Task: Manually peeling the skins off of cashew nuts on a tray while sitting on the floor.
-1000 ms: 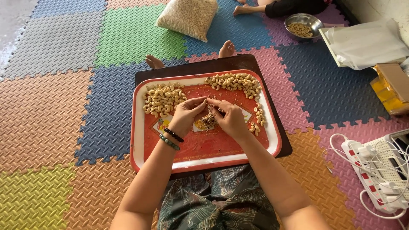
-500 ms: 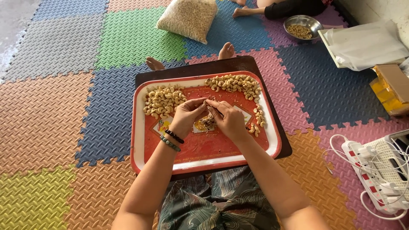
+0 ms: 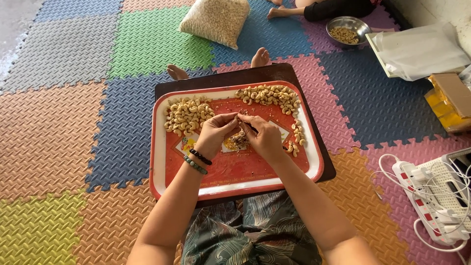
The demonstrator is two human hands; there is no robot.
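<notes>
Head view: left hand (image 3: 217, 133) and right hand (image 3: 262, 136) meet over the red tray (image 3: 235, 176), fingers pinched on one cashew (image 3: 239, 118), barely visible; a slip could drop it into the shell crumbs (image 3: 239, 141), or scatter the peeled cashew piles (image 3: 185, 115).

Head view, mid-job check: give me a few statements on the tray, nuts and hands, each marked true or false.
1. Both hands meet over the middle of the red tray. True.
2. The left hand wears beaded bracelets at the wrist. True.
3. The nuts lie in one single heap. False: one pile sits at the tray's left, another along the top and right.
4. The metal bowl stands on the tray. False: it is on the floor mats beyond.
5. The right hand rests on the sack. False: it is over the tray.
</notes>
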